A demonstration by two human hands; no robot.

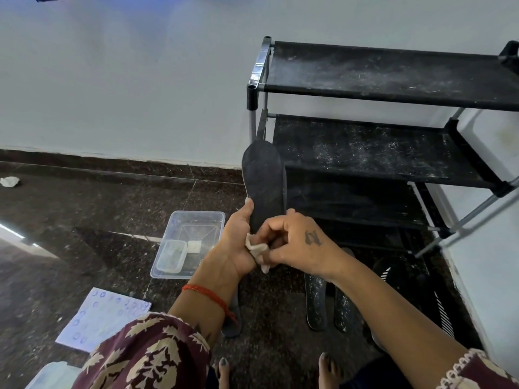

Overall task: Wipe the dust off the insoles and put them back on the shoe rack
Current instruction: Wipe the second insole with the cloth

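Note:
A dark insole (264,181) stands upright in front of the shoe rack (393,80), its toe end up. My left hand (238,240) grips its lower end, thumb along the left edge. My right hand (295,242) pinches a small white cloth (257,249) against the insole's heel end. On the floor below lie two dusty speckled insoles (316,301) side by side, another dark insole (233,321) partly under my left forearm, and a pair with white stripes (443,310) at the right.
The black rack's shelves are dusty and bare. A clear plastic tub (196,220) holding a smaller container sits on the dark stone floor to the left. A marked paper sheet (104,318) lies nearer. A crumpled white scrap (9,181) lies far left. My bare toes (328,363) show at the bottom.

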